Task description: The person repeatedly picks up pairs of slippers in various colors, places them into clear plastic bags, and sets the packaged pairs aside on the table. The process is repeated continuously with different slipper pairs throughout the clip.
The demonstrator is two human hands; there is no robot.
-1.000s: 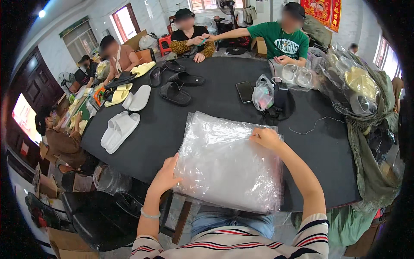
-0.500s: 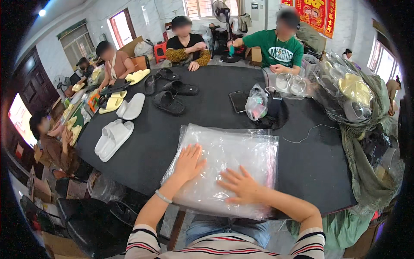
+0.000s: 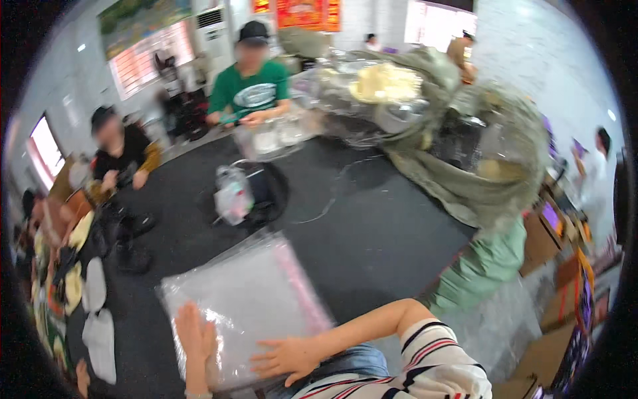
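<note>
A stack of clear plastic bags (image 3: pixel 246 292) with a pink strip along its right side lies flat on the black table (image 3: pixel 372 246), at the near edge. My left hand (image 3: pixel 194 332) rests on the left part of the stack, its fingers stretched out and slightly blurred. Farther right, my right hand (image 3: pixel 287 359) lies on the near part of the plastic with fingers spread. Neither hand grips anything.
A knotted plastic bag (image 3: pixel 232 199) and a dark object (image 3: pixel 260 185) stand beyond the stack. White slippers (image 3: pixel 100 346) lie at left. An olive sack (image 3: pixel 432 179) of bagged slippers covers the far right. A person in green (image 3: pixel 252 93) sits across; another person (image 3: pixel 119 156) sits farther left.
The view has swung to the right, so the table and stack appear farther left and turned. Both hands stay flat on the bags.
</note>
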